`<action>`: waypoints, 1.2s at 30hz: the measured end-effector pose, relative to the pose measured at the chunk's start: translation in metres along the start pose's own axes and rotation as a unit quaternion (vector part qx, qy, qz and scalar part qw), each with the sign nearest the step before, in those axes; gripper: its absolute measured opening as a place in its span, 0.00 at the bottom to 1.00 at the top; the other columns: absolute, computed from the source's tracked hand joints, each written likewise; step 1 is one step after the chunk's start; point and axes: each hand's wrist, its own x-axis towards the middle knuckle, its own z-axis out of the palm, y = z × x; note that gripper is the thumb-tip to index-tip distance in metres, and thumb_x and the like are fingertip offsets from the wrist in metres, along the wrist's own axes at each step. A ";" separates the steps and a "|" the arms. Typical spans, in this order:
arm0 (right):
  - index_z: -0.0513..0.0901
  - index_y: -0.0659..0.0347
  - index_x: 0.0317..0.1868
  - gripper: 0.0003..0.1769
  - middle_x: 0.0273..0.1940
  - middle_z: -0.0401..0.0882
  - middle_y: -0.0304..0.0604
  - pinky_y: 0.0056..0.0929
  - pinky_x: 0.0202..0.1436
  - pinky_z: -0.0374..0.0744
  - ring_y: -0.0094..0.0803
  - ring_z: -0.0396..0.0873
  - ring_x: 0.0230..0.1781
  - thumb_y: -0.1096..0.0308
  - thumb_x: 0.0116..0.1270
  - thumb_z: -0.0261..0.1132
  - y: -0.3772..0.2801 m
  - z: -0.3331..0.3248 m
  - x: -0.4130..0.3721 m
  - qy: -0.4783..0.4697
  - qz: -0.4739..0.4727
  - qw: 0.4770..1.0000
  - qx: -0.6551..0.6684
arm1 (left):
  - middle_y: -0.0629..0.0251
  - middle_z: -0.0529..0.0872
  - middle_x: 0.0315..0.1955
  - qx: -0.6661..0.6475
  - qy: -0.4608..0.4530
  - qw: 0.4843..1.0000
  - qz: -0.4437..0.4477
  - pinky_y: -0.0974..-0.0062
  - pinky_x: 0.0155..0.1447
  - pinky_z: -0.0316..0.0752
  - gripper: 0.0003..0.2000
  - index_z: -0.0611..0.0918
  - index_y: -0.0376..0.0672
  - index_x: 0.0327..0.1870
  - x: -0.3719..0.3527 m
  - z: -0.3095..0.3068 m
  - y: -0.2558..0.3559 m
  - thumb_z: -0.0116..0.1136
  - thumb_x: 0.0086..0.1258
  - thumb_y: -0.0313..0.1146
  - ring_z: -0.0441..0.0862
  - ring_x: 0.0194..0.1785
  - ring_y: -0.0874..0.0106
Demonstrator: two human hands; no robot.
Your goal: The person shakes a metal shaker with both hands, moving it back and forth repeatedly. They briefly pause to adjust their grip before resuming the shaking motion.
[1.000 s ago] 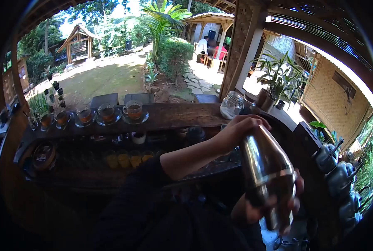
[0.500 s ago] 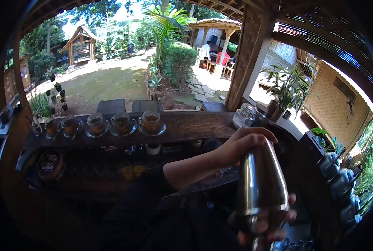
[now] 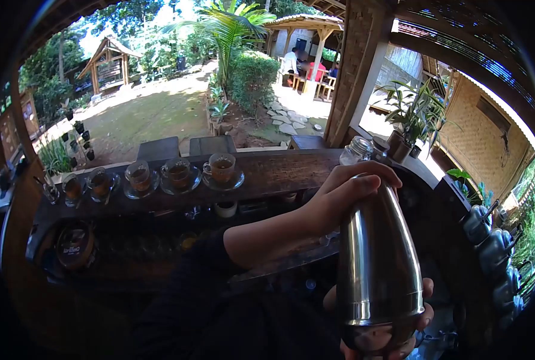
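A shiny metal shaker (image 3: 378, 258) stands tall at the right of the view, slightly tilted. My left hand (image 3: 354, 189) reaches across from the left, its palm and fingers over the shaker's narrow top. Low on the shaker is my right hand (image 3: 424, 312), its fingertips showing round both sides of the base; its palm is hidden behind the metal. A lidded glass jar (image 3: 356, 150) shows just behind my left hand. Along the wooden counter (image 3: 285, 171) to the left, several glass cups of brown drink, among them one cup (image 3: 222, 168), sit on saucers.
Below the counter is a dark shelf with a round labelled container (image 3: 75, 245) and a pale cup (image 3: 225, 209). Several metal kettles (image 3: 495, 247) line the right side. A potted plant (image 3: 411, 117) stands behind the jar. Two stools lie beyond the counter; people sit under a distant shelter.
The shaker and both hands appear slightly larger and nearer, and the shaker is a little more upright. The view has shifted a little. Both hands keep their hold.
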 end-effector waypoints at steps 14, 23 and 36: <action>0.47 0.26 0.68 0.33 0.66 0.51 0.29 0.55 0.64 0.64 0.55 0.55 0.65 0.44 0.66 0.51 -0.028 -0.016 0.020 -0.023 0.120 0.989 -0.079 | 0.55 0.80 0.41 -0.007 -0.066 0.998 0.006 0.71 0.52 0.72 0.23 0.77 0.34 0.47 0.029 0.028 -0.013 0.45 0.65 0.48 0.79 0.43 0.66; 0.56 0.56 0.55 0.23 0.50 0.71 0.59 0.49 0.58 0.69 0.48 0.72 0.53 0.71 0.64 0.57 0.062 -0.114 0.070 0.169 -0.172 0.909 -0.340 | 0.52 0.80 0.40 -0.215 0.258 0.901 -0.274 0.62 0.39 0.82 0.22 0.72 0.34 0.49 0.044 0.003 -0.142 0.45 0.65 0.46 0.83 0.41 0.62; 0.56 0.54 0.57 0.25 0.51 0.69 0.57 0.58 0.58 0.68 0.50 0.71 0.54 0.69 0.64 0.58 0.044 -0.180 0.058 0.147 -0.176 0.893 -0.387 | 0.54 0.80 0.43 -0.226 0.196 0.915 -0.269 0.67 0.54 0.75 0.21 0.73 0.35 0.51 0.076 0.037 -0.191 0.44 0.66 0.44 0.80 0.47 0.64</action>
